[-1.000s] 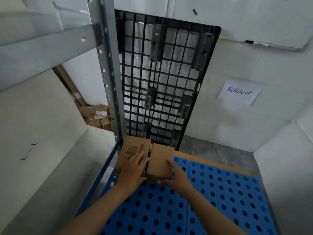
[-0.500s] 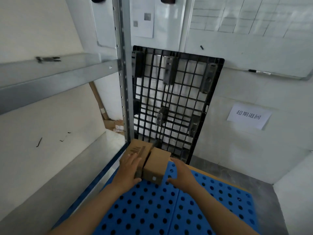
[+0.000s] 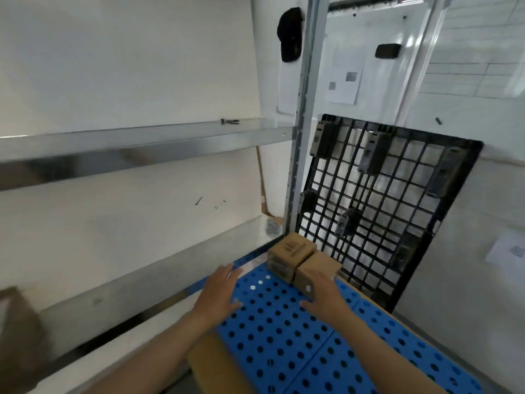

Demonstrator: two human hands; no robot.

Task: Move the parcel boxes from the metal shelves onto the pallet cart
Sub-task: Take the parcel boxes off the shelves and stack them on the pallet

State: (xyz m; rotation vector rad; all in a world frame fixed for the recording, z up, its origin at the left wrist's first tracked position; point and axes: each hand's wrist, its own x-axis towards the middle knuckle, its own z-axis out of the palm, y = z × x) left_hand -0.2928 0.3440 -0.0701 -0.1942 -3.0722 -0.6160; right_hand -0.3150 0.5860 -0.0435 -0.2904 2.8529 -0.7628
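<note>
Two parcels down! The printed parcel box point(image 3: 292, 253) and the plain parcel box point(image 3: 316, 267) sit touching at the blue pallet cart's point(image 3: 284, 336) far corner, beside the shelf upright point(image 3: 301, 137). Our left hand point(image 3: 220, 291) hovers with fingers spread and holds nothing. Our right hand point(image 3: 326, 294) lies straight-fingered against the plain box.

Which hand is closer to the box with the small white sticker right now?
Right. The right hand is at the near side of the stickered box; the left hand is off to its left, over the blue pallet, apart.

A storeroom: metal shelves point(image 3: 147, 143), blue pallet cart point(image 3: 298, 336), black pallet point(image 3: 383, 211) against wall.
</note>
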